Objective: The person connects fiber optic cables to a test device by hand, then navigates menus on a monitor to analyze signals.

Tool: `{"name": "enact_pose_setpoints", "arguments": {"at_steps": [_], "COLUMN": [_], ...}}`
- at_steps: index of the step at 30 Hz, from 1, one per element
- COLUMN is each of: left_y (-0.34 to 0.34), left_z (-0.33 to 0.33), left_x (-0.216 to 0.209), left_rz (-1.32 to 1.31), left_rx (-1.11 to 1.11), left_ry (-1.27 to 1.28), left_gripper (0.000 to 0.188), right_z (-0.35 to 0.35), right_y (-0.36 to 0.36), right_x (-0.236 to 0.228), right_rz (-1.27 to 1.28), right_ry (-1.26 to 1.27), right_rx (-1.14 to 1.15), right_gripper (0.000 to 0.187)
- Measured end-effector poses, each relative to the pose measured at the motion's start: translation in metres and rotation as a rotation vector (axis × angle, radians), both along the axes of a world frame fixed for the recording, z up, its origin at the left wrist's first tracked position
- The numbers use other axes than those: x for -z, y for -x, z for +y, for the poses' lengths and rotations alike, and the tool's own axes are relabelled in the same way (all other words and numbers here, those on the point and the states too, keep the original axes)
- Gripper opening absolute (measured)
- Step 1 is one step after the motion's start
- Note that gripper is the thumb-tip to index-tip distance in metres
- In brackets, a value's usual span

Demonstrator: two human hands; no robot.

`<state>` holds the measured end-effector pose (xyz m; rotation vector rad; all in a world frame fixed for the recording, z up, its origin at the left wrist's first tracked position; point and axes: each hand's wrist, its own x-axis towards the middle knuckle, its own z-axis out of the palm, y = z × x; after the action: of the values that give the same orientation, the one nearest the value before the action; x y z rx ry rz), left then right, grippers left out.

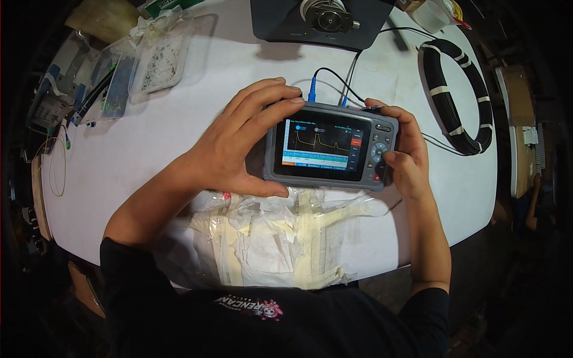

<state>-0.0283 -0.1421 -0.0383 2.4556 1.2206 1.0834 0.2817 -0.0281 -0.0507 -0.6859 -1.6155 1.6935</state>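
Observation:
Between my two hands is a grey handheld fibre tester, tilted up so its screen faces me. A yellow trace with several peaks shows on the lit screen. My left hand grips the tester's left end, fingers over the top edge and thumb along the lower edge. Closed round the right end is my right hand, its thumb at the round keypad. Two blue connectors stand in the tester's top edge. From the taller one a black cable loops to the right.
Crumpled, taped plastic and paper covers the table's near edge. A dark device with a round metal part stands at the far side. A banded black cable coil lies right. Clear plastic trays and a thin yellow fibre are left.

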Motion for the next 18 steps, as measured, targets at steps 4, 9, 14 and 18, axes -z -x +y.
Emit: {"name": "enact_pose_setpoints", "arguments": {"at_steps": [4,9,14,18], "left_y": [0.0038,0.0041,0.0029,0.0046], "left_z": [0.0,0.0008,0.0,0.0005], "left_x": [0.0042,0.0043,0.0018,0.0066], "left_rz": [-0.001,0.012,-0.005,0.006], "left_rx": [0.017,0.022,0.01,0.017], "left_ry": [0.02,0.024,0.028,0.036], "left_gripper": [0.113,0.114,0.11,0.115], "right_z": [-0.0016,0.003,0.0011,0.0014], "right_y": [0.0007,-0.0026,0.0004,-0.0008], "right_x": [-0.0014,0.0018,0.0012,-0.0008], "right_rz": [-0.014,0.001,0.021,0.007], "right_ry": [0.002,0.016,0.0,0.004], "right_rx": [-0.002,-0.023,-0.023,-0.033], "right_gripper": [0.071,0.074,0.068,0.068]}}
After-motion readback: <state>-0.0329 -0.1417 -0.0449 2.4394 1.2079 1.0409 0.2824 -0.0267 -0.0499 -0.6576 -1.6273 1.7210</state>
